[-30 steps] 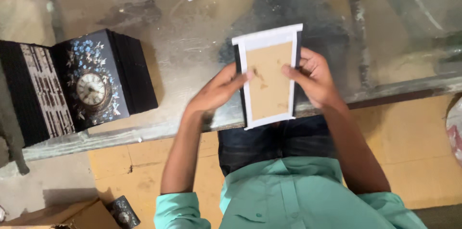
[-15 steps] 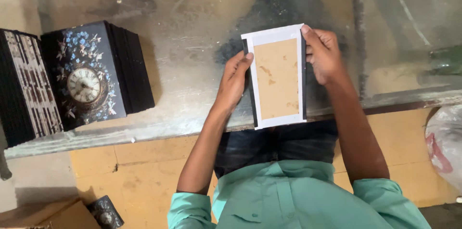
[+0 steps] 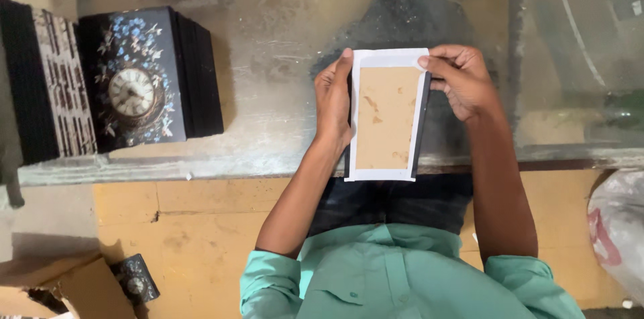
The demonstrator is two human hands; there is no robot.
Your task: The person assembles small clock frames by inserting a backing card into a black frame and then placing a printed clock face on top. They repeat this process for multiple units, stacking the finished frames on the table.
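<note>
- A flat brown panel with a white border (image 3: 387,118) is held upright over the near edge of the glass table (image 3: 268,111).
- Its left edge is clasped by the left hand (image 3: 333,101).
- Its top right corner is pinched by the right hand (image 3: 463,81).
- A stack of black clock boxes (image 3: 144,81) is seen well to the left (floral fronts).

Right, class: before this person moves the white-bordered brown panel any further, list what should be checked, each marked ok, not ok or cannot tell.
1. Left hand on the panel: ok, it lies flat along the left edge.
2. Right hand gripping: ok, fingers pinch the top right corner.
3. Panel supported: not ok, its lower end overhangs the glass table edge.
4. Brown face clean: not ok, darker marks show.
5. Room to the left: ok, the black clock box sits well apart.
6. What is under the panel: cannot tell, only a dark edge shows.
</note>
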